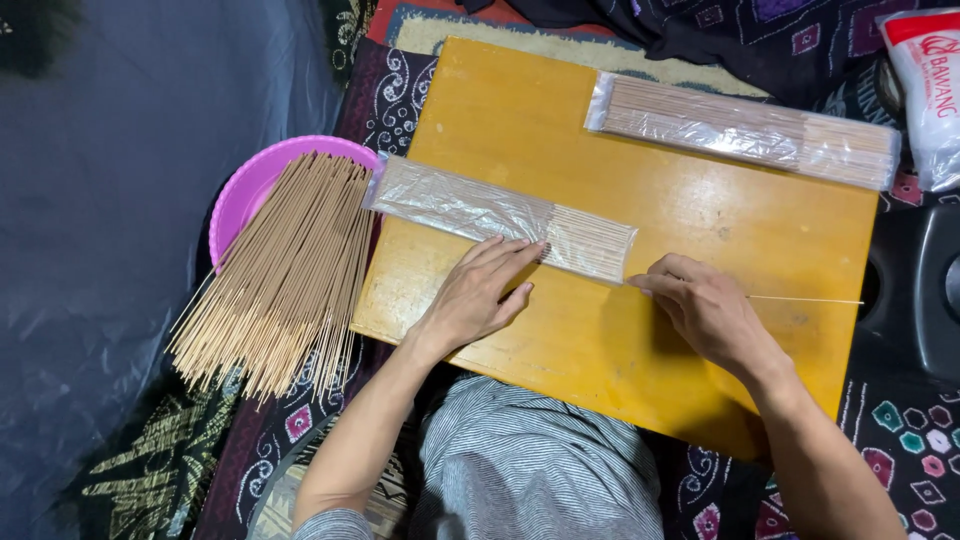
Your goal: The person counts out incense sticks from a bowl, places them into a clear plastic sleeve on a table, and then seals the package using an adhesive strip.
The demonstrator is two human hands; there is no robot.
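Note:
A clear plastic sleeve [500, 215] partly filled with thin tan sticks lies slanted on a yellow wooden board [700, 210]. My left hand [480, 290] rests flat on the sleeve's near edge, fingers apart, pressing it down. My right hand [705, 305] sits at the sleeve's open right end, pinching a single thin stick [810, 300] that points off to the right. A second sleeve [740, 130], full of sticks, lies at the board's far right.
A pink basin [250, 185] left of the board holds a large fanned pile of loose sticks [285, 275]. Dark plastic sheeting [120, 200] covers the far left. A white and red packet [930, 90] lies at top right. Patterned cloth surrounds the board.

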